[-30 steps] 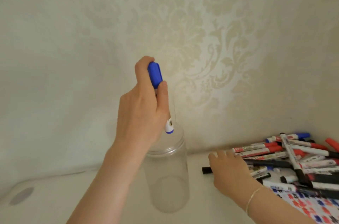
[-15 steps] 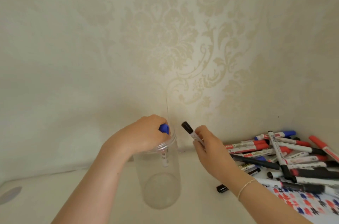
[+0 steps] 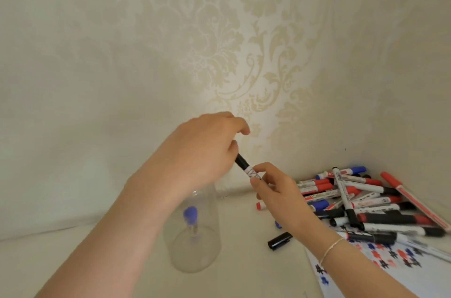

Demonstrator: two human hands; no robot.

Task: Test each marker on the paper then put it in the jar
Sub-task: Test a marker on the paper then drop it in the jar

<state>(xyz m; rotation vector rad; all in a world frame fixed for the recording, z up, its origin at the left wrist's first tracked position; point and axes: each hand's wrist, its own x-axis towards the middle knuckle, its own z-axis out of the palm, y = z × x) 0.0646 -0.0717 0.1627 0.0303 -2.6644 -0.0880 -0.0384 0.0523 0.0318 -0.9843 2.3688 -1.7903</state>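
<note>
A clear plastic jar [image 3: 195, 246] stands on the pale desk [image 3: 73, 263], left of centre, with one blue-capped marker [image 3: 191, 218] upright inside it. Above and just right of the jar, the left hand [image 3: 205, 151] and right hand [image 3: 275, 190] meet on a black-capped white marker [image 3: 246, 168], the left at its upper end, the right at its lower end. A loose black cap [image 3: 280, 240] lies on the desk right of the jar, in front of the right wrist. Farther right, a heap of red, blue and black markers [image 3: 366, 202] fills the corner against the patterned wall [image 3: 219, 41]. In front of the heap lies a white paper with marker blots [image 3: 390, 263], some markers resting on its far edge.
</note>
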